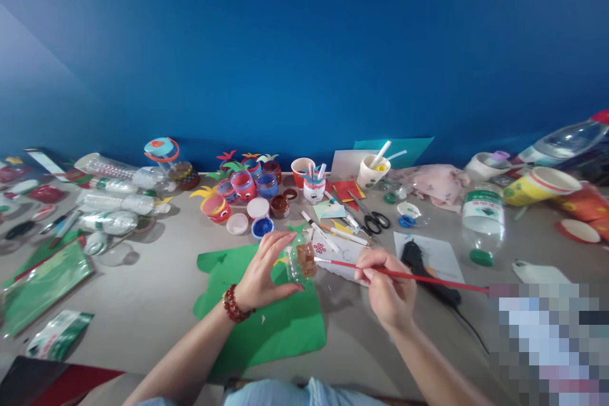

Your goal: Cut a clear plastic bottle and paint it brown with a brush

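Observation:
My left hand, with a beaded bracelet at the wrist, curves its thumb and fingers around a clear plastic bottle piece. Brown paint coats part of that piece. A paintbrush with a long red handle is pinched in my right hand, its bristles touching or very close to the painted side. Under the left hand lies a green foam or paper sheet. Just beyond stand open paint jars, one blue and one brown.
Decorated cups stand near the blue wall. Black-handled scissors, markers and a black glue gun with a cord lie right of centre. Plastic bottles lie left; an upside-down cut bottle stands right.

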Demonstrator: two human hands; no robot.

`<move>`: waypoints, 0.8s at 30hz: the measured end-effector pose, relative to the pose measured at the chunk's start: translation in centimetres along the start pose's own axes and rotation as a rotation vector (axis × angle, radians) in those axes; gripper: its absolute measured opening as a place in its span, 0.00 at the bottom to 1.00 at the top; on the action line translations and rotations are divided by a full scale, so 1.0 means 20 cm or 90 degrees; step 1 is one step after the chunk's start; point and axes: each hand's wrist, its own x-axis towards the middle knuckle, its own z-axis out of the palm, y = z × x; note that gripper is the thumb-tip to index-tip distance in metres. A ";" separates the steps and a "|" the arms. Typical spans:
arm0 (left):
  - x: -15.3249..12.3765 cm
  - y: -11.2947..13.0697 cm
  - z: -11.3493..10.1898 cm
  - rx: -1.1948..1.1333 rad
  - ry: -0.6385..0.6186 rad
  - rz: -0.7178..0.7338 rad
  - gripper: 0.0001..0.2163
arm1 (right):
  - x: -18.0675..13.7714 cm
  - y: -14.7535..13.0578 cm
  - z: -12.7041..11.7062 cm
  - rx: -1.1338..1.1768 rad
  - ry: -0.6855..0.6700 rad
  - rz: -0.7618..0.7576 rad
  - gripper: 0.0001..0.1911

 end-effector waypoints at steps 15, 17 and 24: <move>0.00 0.00 0.00 0.003 0.007 -0.002 0.42 | 0.01 0.00 -0.01 0.015 0.017 -0.026 0.11; 0.00 0.00 0.00 0.003 0.006 -0.004 0.42 | 0.00 0.00 -0.01 0.024 0.002 -0.017 0.11; 0.00 0.00 0.01 0.006 0.002 -0.008 0.42 | -0.02 0.00 0.01 -0.011 -0.060 0.024 0.10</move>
